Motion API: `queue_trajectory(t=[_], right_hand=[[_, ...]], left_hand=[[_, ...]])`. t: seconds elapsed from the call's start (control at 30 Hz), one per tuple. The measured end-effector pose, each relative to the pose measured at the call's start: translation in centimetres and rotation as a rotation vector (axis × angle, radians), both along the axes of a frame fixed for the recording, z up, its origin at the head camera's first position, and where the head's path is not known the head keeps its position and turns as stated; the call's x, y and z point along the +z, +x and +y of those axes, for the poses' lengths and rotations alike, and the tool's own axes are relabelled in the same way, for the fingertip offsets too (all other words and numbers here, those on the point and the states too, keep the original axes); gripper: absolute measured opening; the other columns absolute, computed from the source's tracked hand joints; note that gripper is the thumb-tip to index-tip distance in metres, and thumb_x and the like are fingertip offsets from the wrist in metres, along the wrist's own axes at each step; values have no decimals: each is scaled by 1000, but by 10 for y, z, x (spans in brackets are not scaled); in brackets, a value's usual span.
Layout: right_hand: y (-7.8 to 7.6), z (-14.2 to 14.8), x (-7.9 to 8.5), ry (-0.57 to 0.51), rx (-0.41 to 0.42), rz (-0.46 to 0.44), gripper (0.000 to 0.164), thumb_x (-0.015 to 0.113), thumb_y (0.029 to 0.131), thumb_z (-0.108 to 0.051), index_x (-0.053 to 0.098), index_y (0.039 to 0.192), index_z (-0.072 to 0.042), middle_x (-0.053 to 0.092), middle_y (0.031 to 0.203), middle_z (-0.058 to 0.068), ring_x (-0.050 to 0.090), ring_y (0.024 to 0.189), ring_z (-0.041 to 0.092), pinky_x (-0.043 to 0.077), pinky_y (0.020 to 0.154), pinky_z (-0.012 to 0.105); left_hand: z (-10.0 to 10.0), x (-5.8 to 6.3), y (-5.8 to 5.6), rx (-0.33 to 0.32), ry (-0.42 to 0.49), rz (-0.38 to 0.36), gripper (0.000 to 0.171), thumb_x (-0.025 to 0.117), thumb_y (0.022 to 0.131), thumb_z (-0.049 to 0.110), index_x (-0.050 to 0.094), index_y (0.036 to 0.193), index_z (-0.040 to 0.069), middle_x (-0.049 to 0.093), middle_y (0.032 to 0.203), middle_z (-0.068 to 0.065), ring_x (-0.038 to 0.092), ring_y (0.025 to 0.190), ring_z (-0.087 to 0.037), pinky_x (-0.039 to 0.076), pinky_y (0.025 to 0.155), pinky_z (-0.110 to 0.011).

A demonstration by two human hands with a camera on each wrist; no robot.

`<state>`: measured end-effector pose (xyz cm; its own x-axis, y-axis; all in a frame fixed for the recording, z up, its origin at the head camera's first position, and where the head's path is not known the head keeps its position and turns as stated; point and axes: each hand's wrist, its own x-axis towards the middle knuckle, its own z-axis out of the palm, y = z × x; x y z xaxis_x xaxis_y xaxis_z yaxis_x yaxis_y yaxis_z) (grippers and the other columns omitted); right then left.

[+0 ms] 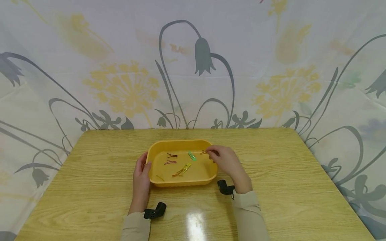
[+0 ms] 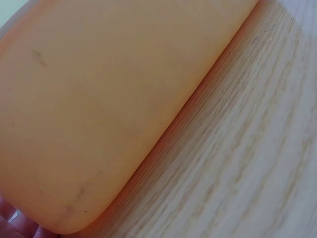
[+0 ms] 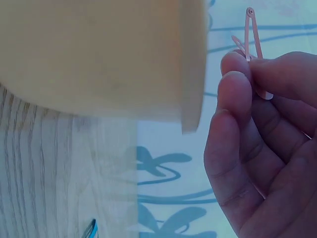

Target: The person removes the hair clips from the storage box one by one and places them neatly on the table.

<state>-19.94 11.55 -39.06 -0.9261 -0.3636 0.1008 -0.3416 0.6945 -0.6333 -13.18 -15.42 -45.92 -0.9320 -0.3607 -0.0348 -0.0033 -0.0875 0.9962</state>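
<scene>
Now the right hand [image 1: 226, 162] is pinching a hair clip [image 3: 256, 39], its long axis pointing nearly straight up in the right wrist view; the left hand [image 1: 141, 171] is gripping a tray [image 1: 184, 184].

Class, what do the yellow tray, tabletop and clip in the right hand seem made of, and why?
Yellow tray: probably smooth, satin plastic; rounded corners and even colour suggest moulding.
Tabletop: wood or wood-look laminate, glossy; grain lines and a bright reflection show.
Clip in the right hand: likely coated metal; thin strips meet at a rivet-like dot.

Hair clips [image 1: 192, 156] in tray [image 1: 200, 172], tray on table [image 1: 289, 180]
</scene>
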Motion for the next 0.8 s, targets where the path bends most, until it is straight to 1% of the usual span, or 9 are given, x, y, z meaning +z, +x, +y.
queue_trajectory(t=[0.1,0.27,0.4,0.57,0.8], right_hand=[[-1,2,0,4,-6,-3,19,51,91,-17,65,104,-12,61,79,1,52,63,9,44,54,26],[-3,7,-1,-20,-30,-5,21,48,92,-14,64,105,-12,61,81,1,51,63,11,44,54,26],[-5,12,-4,-40,-37,4,20,48,92,-14,63,105,-12,61,82,0,54,66,12,46,57,26],[-7,19,-6,-56,-48,-1,19,50,92,-19,63,103,-12,62,84,-1,57,70,14,48,62,26],[-9,30,-7,-66,-99,24,20,52,91,-26,64,102,-14,63,89,0,54,69,13,45,60,28]], left_hand=[[0,0,0,3,1,-7,39,40,96,24,36,135,25,33,136,11,32,123,-6,29,101,-29],[0,0,0,5,2,-5,39,41,96,24,37,135,26,33,136,11,32,123,-6,29,101,-29],[0,0,0,1,2,-7,39,41,96,26,36,135,27,33,136,11,32,123,-6,29,101,-29],[0,1,0,-1,2,-10,39,40,96,25,36,135,27,33,136,12,32,123,-6,29,101,-29],[0,1,0,7,-5,-16,38,40,96,23,36,134,28,33,136,11,31,123,-6,29,101,-29]])
